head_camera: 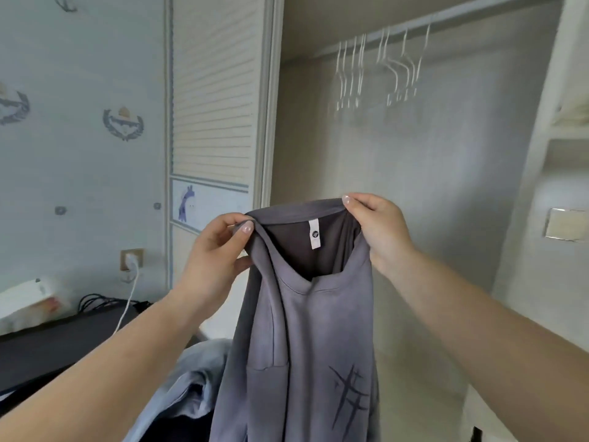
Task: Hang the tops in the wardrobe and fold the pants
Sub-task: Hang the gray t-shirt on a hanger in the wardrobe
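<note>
Hands, left hand [220, 250] and right hand [376, 228], pinch grey top [306, 346]; neck label [314, 234] unreadable.

The wardrobe [414, 186] stands open in front, and its inside below the hangers [379, 68] is free; the white hangers crowd the rail [446, 20] in two bunches with a small gap between them; the louvred door [216, 90] closes the left side; the shelf wall [541, 154] limits the right side; the grey top [302, 330], held by both hands, hangs between the person and the opening.
</note>
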Available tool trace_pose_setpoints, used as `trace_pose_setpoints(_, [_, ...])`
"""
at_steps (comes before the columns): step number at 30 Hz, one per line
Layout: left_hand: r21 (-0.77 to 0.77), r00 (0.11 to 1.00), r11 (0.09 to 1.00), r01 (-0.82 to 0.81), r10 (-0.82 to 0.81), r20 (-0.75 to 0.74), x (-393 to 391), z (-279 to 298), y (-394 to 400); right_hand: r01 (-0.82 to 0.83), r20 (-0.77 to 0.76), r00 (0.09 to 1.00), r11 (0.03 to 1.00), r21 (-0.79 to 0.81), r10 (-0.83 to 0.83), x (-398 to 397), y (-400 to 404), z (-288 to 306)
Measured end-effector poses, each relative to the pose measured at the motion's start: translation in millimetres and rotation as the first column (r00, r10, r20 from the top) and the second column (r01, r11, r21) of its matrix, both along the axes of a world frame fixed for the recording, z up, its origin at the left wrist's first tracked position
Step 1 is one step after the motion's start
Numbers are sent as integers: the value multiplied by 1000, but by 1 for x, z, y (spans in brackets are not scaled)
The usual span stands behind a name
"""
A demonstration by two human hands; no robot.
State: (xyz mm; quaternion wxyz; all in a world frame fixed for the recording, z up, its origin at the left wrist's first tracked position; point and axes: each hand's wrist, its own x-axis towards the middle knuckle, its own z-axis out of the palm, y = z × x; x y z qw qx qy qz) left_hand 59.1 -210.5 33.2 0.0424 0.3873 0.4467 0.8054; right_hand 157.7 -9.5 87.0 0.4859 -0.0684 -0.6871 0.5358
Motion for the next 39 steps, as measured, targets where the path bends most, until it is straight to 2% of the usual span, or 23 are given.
trace_pose_setpoints(5, [96, 971, 967, 238, -237, -16, -43, 45, 55, 237, 30, 970, 969, 77, -239, -15, 37, 40])
trace_pose_setpoints(8, [142, 907, 897, 418, -420, -17, -69, 72, 90, 358, 9, 932, 926, 119, -361, -21, 56, 61])
trace_pose_setpoints(12, [156, 856, 849, 505, -515, 32, -87, 101, 134, 470, 19, 878, 868, 159, -479, -24, 77, 85])
trace_pose_setpoints(18, [208, 821, 811, 547, -568, 60, -100, 138, 193, 569, 69, 801, 792, 224, -595, -26, 112, 113])
trace_pose_setpoints(23, [230, 813, 791, 567, -582, 1, -102, 171, 233, 667, 33, 713, 693, 274, -700, -20, 146, 155])
trace_pose_setpoints(29, [210, 820, 799, 563, -572, -22, -109, 198, 276, 680, -32, 708, 669, 299, -705, -38, 190, 210])
trace_pose_setpoints(39, [187, 852, 831, 523, -519, -78, -131, 225, 352, 643, 49, 698, 656, 395, -714, -103, 265, 264])
